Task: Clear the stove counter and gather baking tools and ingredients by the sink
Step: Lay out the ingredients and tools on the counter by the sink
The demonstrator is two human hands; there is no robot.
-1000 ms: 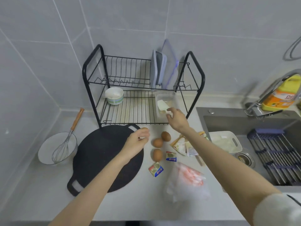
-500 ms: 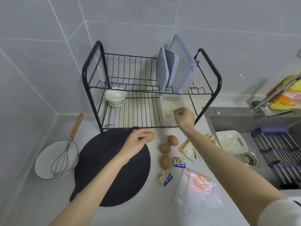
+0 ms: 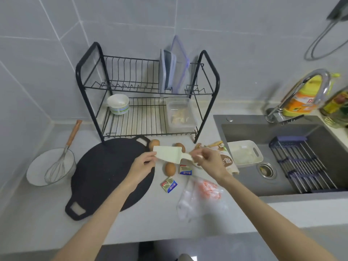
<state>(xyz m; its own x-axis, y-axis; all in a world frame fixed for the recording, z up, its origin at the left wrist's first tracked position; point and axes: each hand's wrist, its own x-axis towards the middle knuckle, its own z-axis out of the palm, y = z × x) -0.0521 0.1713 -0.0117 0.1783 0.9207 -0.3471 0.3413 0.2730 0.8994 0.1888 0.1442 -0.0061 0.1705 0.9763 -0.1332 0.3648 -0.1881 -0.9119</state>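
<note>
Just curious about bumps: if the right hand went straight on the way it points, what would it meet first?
Probably the egg just past the spatula that the right hand holds, though its height is unclear.

Matt black pan point(image 3: 105, 178), shiny metal tap point(image 3: 312, 85), pale plastic scraper point(image 3: 167, 154).

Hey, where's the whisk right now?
The whisk rests in the white bowl at the counter's far left in the head view, beside the black griddle pan, wooden handle pointing toward the back wall.
</note>
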